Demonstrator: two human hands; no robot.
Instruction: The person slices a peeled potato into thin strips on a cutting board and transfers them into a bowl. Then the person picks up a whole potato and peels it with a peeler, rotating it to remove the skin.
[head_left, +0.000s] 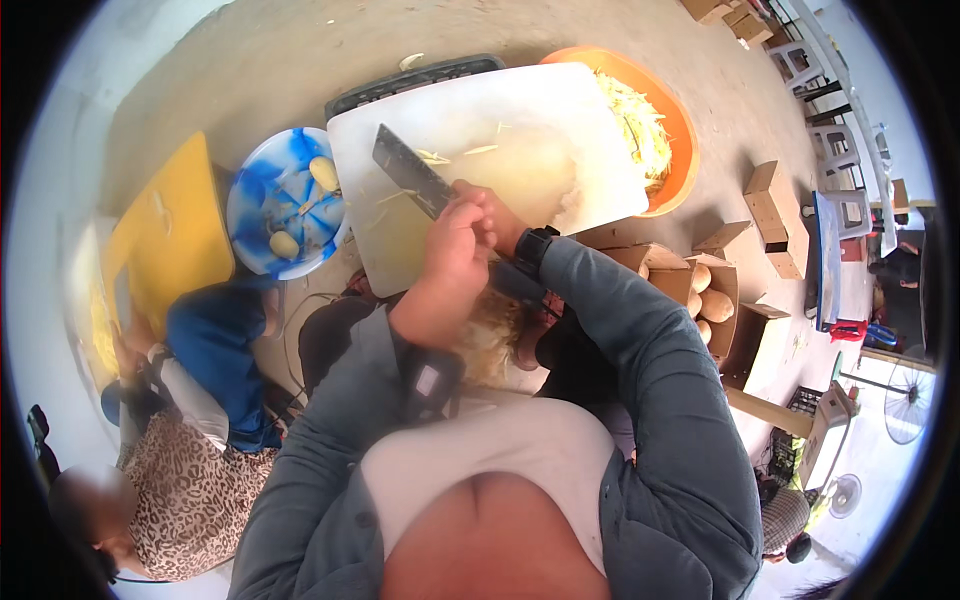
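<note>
A broad-bladed kitchen knife (411, 169) slants over the white cutting board (465, 105), its dark blade pointing to the far left. My right hand (496, 211), below a black wristwatch, is closed around its handle end. Against it rests my left hand (457, 244), fingers bent near the base of the blade; whether it also grips the knife is hidden. A few thin pale shreds (480, 150) lie on the wet board. Touching the board's right end is an orange basin (686, 150) heaped with pale yellow shreds (637, 127).
At left, a blue-and-white basin (251, 187) holds two peeled potatoes (324, 173). Beyond it a person (199, 487) works by a yellow cutting board (176, 232). A black crate (420, 79) shows behind my board. Right of me, a cardboard box (724, 322) contains several tan, rounded vegetables (716, 306).
</note>
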